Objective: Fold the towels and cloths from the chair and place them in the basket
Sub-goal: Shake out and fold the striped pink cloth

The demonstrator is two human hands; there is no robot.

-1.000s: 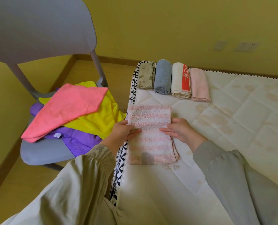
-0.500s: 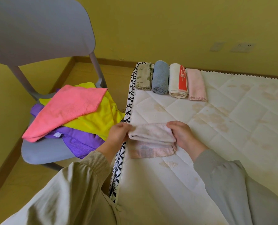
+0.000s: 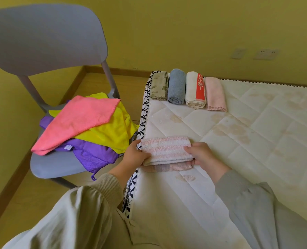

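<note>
A pink-and-white striped towel (image 3: 166,150) lies folded over on the mattress (image 3: 248,141) near its left edge. My left hand (image 3: 135,155) grips its left end and my right hand (image 3: 201,155) grips its right end. On the grey chair (image 3: 46,162) to the left lie a pink cloth (image 3: 77,121), a yellow cloth (image 3: 111,132) and a purple cloth (image 3: 95,155), heaped loosely. At the mattress's far left corner, folded in a row, sit a beige patterned cloth (image 3: 159,86), a blue towel (image 3: 176,87), a white towel with a red band (image 3: 194,90) and a pale pink cloth (image 3: 215,95). No basket is in view.
The mattress edge with black-and-white trim (image 3: 143,112) runs between the chair and the bed. A yellow wall (image 3: 185,33) with sockets (image 3: 265,53) stands behind. Wooden floor (image 3: 14,194) surrounds the chair.
The striped towel lay flat and long a second ago; both hands have folded its far half toward me, and it is now a short doubled bundle.
</note>
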